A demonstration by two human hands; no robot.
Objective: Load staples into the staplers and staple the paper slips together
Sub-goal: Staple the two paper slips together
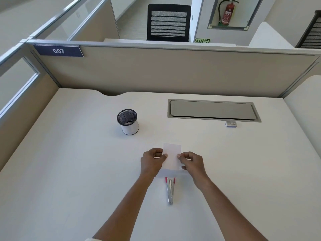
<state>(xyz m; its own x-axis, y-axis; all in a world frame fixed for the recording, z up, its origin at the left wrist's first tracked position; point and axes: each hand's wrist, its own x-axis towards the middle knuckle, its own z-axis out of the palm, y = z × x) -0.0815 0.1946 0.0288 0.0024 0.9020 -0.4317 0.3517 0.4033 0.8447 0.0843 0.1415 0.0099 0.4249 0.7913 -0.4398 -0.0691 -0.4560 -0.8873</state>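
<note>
Fingers [164, 156] of the left hand [152, 160] are curled in, thumb and forefinger pinching the left edge of the paper slips [172, 157]. The right hand [191, 162] pinches the right edge in the same manner. The slips are held between the two hands, low over the desk [69, 171]. Whether they touch the surface cannot be told, nor how many sheets are in the hold.

One stapler [170, 190] lies flat on the desk just near of the slips, between the forearms, pink end pointing toward the paper. Neither hand touches it. Whether it holds staples cannot be confirmed from this view. A small staple box [231, 124] sits well apart to the right, just in front of the cable hatch [212, 110]. A mesh pen cup [128, 121] stands to the left, further back.

Assessment: no staple is visible in the slips, so the joining step appears not yet done. The hands appear to be squaring the slips for stapling. Remaining, by judgement: confirm loading, bring the stapler to the paper edge, and press. No second stapler is in view.
</note>
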